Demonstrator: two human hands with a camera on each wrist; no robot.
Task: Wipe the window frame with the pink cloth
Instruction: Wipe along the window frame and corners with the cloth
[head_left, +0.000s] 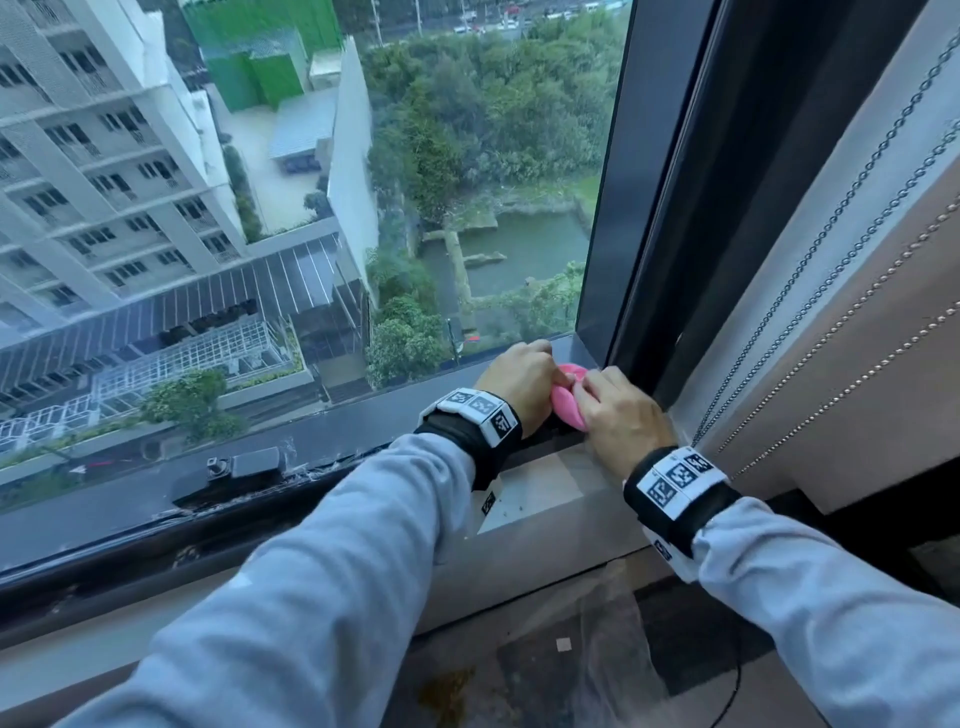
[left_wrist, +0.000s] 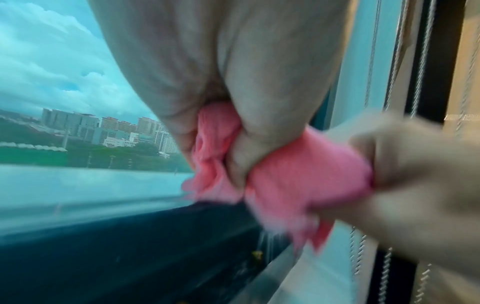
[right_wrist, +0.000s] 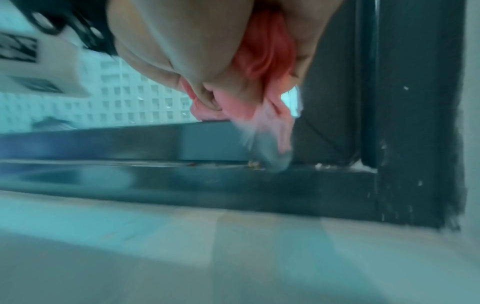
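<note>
The pink cloth (head_left: 567, 402) is bunched between both hands at the bottom right corner of the dark window frame (head_left: 618, 218). My left hand (head_left: 519, 379) grips one end of it, and in the left wrist view the cloth (left_wrist: 293, 176) bulges out between its curled fingers. My right hand (head_left: 621, 415) grips the other end; in the right wrist view the cloth (right_wrist: 265, 61) hangs from that fist just above the frame's lower rail (right_wrist: 182, 181). Both wrist views are blurred.
Bead chains (head_left: 810, 312) of a blind hang just right of my right hand. A black latch (head_left: 244, 465) sits on the lower rail to the left. The pale sill (head_left: 545, 499) runs under my wrists, with crumpled clear plastic (head_left: 613, 623) below it.
</note>
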